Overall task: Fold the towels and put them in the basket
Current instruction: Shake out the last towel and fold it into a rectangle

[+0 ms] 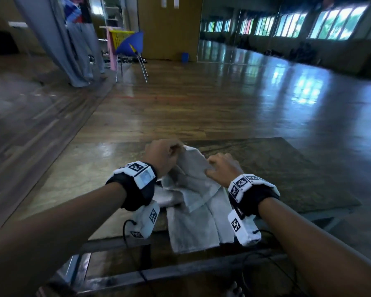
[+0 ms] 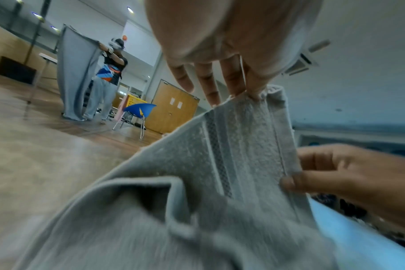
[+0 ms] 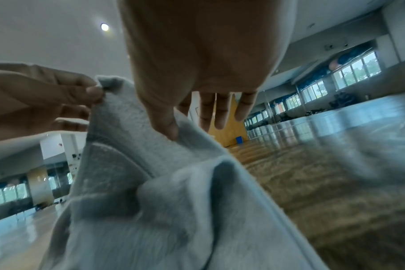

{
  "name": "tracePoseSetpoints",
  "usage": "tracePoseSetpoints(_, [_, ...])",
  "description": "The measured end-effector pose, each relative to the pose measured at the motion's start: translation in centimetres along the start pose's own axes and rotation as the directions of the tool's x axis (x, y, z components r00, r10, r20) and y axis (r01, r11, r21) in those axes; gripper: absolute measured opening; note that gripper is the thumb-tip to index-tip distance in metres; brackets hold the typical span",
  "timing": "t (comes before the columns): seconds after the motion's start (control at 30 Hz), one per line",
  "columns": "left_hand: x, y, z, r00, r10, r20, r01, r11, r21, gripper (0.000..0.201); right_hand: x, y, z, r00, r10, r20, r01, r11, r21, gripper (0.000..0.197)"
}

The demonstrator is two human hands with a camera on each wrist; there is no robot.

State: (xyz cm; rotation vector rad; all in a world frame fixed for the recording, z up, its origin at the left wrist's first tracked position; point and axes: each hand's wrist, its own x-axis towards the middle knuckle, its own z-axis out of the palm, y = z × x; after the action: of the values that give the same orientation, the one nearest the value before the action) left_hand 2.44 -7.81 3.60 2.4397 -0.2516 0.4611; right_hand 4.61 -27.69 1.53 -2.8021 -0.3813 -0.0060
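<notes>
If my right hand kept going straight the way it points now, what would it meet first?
Probably nothing near: past the towel corner pinched by the right hand, only the rug and wooden floor lie ahead. Depth is unclear.

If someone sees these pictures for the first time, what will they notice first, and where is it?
First, the grey towel, lifted at the near middle over a table, its lower end hanging over the near edge. The left hand and the right hand each pinch a corner of its top edge. Further back on the left stands a blue chair on the shiny wooden floor.
</notes>
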Motion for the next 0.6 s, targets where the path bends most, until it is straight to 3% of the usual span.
tracePoseSetpoints(0.1, [0.3, 2.1, -4.5, 0.992, 0.045, -0.116, -0.05, 0.998, -0.04, 0.011, -1.4, -0.6, -3.7, 0.997, 0.036, -0.076, -0.024, 0.988, 0.15, 0.003])
tracePoseSetpoints(0.27, [-0.4, 4.6, -12.6, 0.941, 0.07, -0.331, -0.072, 0.997, 0.006, 0.011, -5.1, -1.8, -9.7, 0.987, 0.051, -0.154, -0.03, 0.99, 0.135, 0.012])
tracePoseSetpoints(0.37, [-1.4, 6.5, -16.8, 0.919, 0.112, -0.378, -0.118, 0.993, 0.007, 0.011, -7.4, -3.8, -11.8, 0.987, -0.064, -0.148, 0.095, 0.972, 0.214, 0.007])
tracePoseSetpoints(0.5, [-2.4, 9.8, -20.4, 0.932, 0.201, -0.302, -0.203, 0.979, 0.027, 0.013, -9.7, -10.2, -13.7, 0.936, -0.284, -0.209, 0.341, 0.877, 0.337, 0.053])
tracePoseSetpoints(0.6, [-3.0, 12.3, -22.5, 0.911, 0.259, -0.321, -0.271, 0.962, 0.007, 0.012, -10.4, -14.9, -15.6, 0.909, -0.328, -0.258, 0.413, 0.793, 0.448, 0.057])
